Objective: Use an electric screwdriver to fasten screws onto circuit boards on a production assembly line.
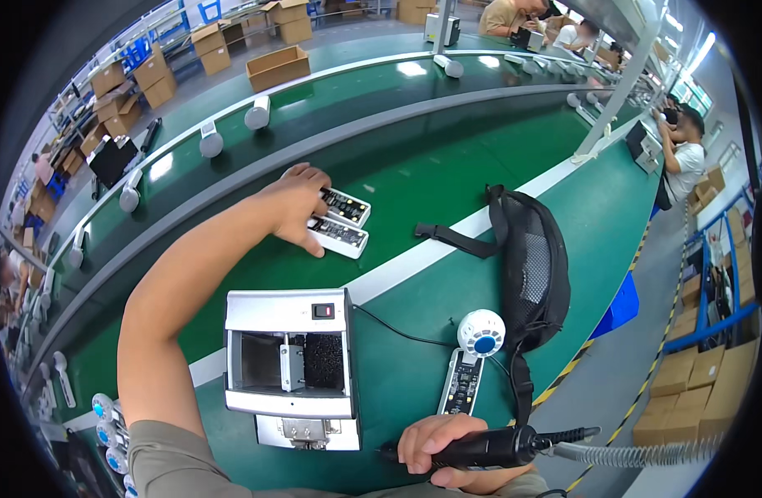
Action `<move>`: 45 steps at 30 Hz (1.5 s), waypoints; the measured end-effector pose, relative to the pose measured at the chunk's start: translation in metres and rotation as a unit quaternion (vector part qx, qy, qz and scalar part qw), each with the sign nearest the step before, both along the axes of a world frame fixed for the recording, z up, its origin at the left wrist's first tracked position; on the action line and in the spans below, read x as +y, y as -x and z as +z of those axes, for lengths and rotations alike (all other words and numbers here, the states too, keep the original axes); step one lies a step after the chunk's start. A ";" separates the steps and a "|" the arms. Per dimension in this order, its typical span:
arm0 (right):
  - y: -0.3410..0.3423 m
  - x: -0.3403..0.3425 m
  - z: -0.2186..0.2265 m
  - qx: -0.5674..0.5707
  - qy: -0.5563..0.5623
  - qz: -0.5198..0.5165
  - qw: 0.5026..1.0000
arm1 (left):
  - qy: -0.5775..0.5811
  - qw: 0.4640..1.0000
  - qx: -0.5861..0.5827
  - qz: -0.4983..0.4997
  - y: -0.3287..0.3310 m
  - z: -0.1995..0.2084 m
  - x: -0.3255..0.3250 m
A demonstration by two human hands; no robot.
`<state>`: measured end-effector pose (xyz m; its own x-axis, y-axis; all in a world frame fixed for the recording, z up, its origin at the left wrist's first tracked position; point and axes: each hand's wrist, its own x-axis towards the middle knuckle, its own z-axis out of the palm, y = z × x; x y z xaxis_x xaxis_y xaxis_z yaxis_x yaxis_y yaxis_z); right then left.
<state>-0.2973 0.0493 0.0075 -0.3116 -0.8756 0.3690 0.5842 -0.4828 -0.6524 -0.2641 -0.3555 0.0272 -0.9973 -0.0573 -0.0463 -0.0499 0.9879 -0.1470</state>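
Observation:
My left hand [299, 207] reaches across to the green belt. Its fingers and thumb close round the left ends of two open white housings [341, 239] lying side by side, with dark circuit boards inside. In my right hand [437, 444] is a black electric screwdriver [489, 448], lying level, its tip toward the left and a coiled cord at its back end. Just beyond that hand lies a white handheld device [483, 334] with a round, blue-ringed head and an open handle showing its circuit board. Between my arms stands a silver screw feeder [289, 353], black screws in its tray.
A black waist bag [537, 266] lies right of the device, its strap toward the belt. Several grey-headed devices [258, 114] line the far belt, near an open cardboard box [279, 68]. More blue-ringed devices [107, 436] sit at lower left. A person in white [688, 158] works at right.

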 end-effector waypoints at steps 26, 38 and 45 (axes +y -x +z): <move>-0.017 0.007 -0.005 0.141 0.040 -0.105 0.984 | 0.026 0.918 0.197 0.342 -0.327 0.042 0.156; -0.053 -0.012 0.075 0.233 0.143 -0.073 0.959 | -0.084 0.969 0.080 0.218 -0.253 -0.009 0.366; -0.064 -0.044 0.076 0.200 0.175 -0.030 0.964 | -0.112 0.974 0.124 0.150 -0.255 -0.013 0.354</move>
